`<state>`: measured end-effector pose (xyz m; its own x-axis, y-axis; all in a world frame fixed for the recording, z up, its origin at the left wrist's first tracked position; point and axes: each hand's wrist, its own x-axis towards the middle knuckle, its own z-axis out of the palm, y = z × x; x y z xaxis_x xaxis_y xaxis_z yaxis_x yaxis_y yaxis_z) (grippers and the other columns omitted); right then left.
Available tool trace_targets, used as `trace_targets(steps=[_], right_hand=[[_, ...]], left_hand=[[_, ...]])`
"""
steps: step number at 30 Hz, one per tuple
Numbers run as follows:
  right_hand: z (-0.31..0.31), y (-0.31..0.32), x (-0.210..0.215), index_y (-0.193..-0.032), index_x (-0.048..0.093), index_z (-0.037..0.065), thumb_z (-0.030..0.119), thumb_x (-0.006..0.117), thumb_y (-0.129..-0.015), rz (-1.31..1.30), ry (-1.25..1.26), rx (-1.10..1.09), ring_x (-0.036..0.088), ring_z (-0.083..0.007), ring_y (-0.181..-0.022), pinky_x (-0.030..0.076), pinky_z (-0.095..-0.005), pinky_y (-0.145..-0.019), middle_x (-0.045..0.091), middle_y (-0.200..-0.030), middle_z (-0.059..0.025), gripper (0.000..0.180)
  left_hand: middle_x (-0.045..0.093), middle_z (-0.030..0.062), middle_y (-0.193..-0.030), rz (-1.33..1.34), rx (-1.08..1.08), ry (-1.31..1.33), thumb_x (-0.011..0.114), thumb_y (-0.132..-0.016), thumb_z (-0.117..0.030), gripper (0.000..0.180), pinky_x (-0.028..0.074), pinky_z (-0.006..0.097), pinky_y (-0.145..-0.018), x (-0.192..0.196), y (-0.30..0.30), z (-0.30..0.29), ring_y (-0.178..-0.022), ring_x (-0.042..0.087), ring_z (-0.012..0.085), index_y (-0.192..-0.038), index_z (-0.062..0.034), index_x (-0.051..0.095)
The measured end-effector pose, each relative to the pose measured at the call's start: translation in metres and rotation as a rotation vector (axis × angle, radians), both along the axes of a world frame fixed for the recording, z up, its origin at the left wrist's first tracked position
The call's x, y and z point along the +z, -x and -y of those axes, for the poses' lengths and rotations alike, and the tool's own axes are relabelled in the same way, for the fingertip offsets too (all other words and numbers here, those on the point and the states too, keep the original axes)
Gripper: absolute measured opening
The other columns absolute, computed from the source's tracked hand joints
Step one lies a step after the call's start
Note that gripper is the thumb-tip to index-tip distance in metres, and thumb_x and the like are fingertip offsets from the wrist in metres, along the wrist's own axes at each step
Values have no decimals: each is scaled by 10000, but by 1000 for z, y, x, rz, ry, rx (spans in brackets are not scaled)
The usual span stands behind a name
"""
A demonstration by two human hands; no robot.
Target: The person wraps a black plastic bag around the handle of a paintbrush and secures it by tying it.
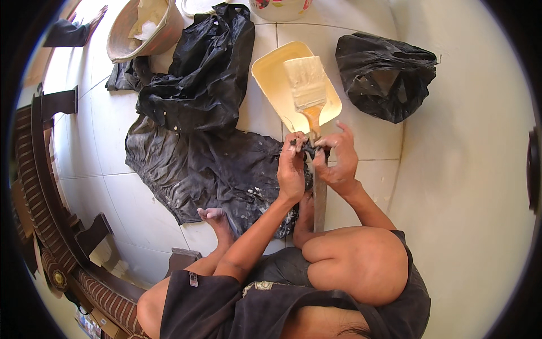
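1. The brush [307, 85] is at the middle of the work: its wide, cream-coated bristles lie over the cream tub [273, 93], and its wooden handle crosses the tub's near edge. Whether the bristles touch the tub's bottom, I cannot tell.
2. A long stick [319, 206] meets the handle just outside that edge and runs back toward the person's knees; a black strip [309, 148] sits around the join.
3. The left hand [290, 176] has its grip pinched together on the strip, on the left of the join.
4. The right hand [342, 161] pinches the strip from the right with thumb and finger, its other fingers raised.
5. Likely trouble: if the strip is slack or slips from either pinch, the join could loosen and the brush could swivel or drop against the tub's edge.
6. A push on the handle could tip or slide the tub, which looks light, across the tiled floor [141, 195].
7. Wet-looking bristles could smear the black bag [389, 73] near the tub's right edge if the brush swings that way.
8. Left of the tub, a black plastic sheet [209, 73] and rumpled dark cloth [186, 164] cover the floor; a foot shifting there might catch in the folds and jolt the stick.
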<state>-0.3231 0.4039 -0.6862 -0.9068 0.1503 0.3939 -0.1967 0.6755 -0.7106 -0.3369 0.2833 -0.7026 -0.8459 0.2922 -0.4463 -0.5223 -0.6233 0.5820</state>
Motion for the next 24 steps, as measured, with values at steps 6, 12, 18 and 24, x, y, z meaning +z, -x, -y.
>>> trace_targets(steps=[6,12,18,24], right_hand=[[14,-17,-5,-961,661,130,149,654,-792,-141,-326,-25,520,-158,-764,376,-377,-847,597,-864,38,170],[23,-20,-6,-965,672,152,165,666,-778,-125,-323,-71,494,-136,-774,296,-339,-805,598,-875,54,188],[26,-15,-12,-936,595,128,123,641,-791,-75,-123,-83,503,-176,-802,313,-365,-807,617,-918,4,152],[22,-14,-16,-968,562,69,42,600,-803,-113,-29,-57,543,-228,-826,385,-409,-797,624,-924,-64,172]], left_hand=[[539,56,-1147,216,-64,-174,433,-922,-246,340,356,336,-1005,15,10,2,-1117,491,177,-1188,-41,489],[575,97,-1142,237,-106,-272,399,-974,-206,340,425,336,-958,-10,12,11,-1047,554,186,-1233,1,476],[578,86,-1135,228,-136,-318,398,-979,-176,314,433,317,-945,-14,10,11,-1038,554,159,-1228,-6,487],[578,52,-1042,281,-58,-270,420,-999,-205,243,435,273,-874,12,12,-2,-960,542,119,-1100,-16,534]])
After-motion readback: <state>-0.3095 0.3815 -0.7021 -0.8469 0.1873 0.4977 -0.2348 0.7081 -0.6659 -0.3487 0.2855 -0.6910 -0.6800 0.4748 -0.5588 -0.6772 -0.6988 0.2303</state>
